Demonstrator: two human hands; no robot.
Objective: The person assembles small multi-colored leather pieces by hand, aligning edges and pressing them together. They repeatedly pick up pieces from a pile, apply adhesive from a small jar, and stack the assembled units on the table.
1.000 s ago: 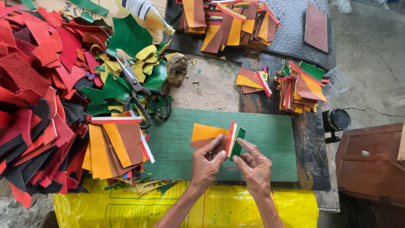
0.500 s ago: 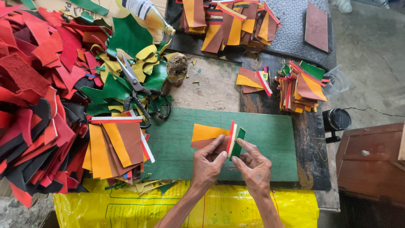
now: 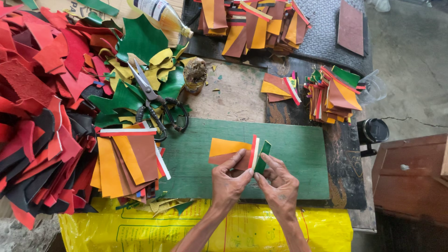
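A joined leather piece (image 3: 228, 151) of orange and brown panels, edged with red, cream and green strips (image 3: 258, 156), lies on the green board (image 3: 298, 154). My left hand (image 3: 229, 179) pinches its lower edge, thumb and fingers on the brown panel beside the red strip. My right hand (image 3: 280, 184) presses the green strip against the piece from the right. Both hands meet near the board's front edge.
Scissors (image 3: 156, 100) lie on green and yellow scraps at the board's left. A stack of orange and brown pieces (image 3: 126, 163) sits at left, red and black scraps (image 3: 37, 107) beyond. Sewn stacks (image 3: 333, 93) stand at right, a bottle (image 3: 163, 14) and glue pot (image 3: 195, 74) behind.
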